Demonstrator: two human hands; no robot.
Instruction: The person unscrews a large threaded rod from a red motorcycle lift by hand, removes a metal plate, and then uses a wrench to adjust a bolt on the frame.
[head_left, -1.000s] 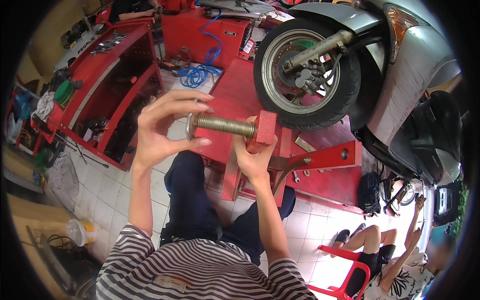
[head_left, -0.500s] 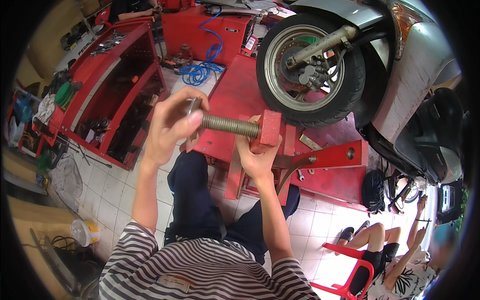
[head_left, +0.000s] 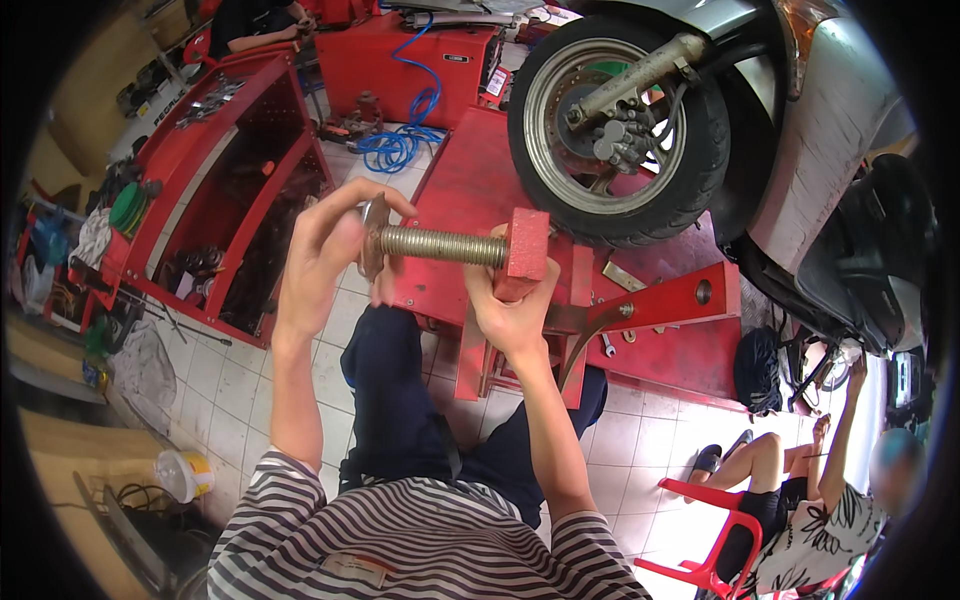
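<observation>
A thick threaded screw point(head_left: 440, 246) lies level in front of me, its right end set in a red metal block point(head_left: 527, 245). My left hand point(head_left: 322, 240) curls its fingers around the round metal end piece point(head_left: 374, 238) on the screw's left end; the thumb is blurred. From below, my right hand point(head_left: 510, 312) grips the red block, which covers part of its fingers. Just beyond and to the right of my right hand is a red metal arm point(head_left: 660, 303) with a hole near its end.
A motorcycle front wheel point(head_left: 615, 130) stands on the red platform point(head_left: 455, 180), where wrenches point(head_left: 608, 345) lie. At left is a red tool cart point(head_left: 215, 190); behind, a blue hose point(head_left: 395, 150) coils on the floor. A person point(head_left: 790, 520) sits on a red chair point(head_left: 715, 560) at lower right.
The screw and block have shifted slightly left with my hands. My left fingers have changed their hold, and the round end piece has turned. The seated person's arm has risen.
</observation>
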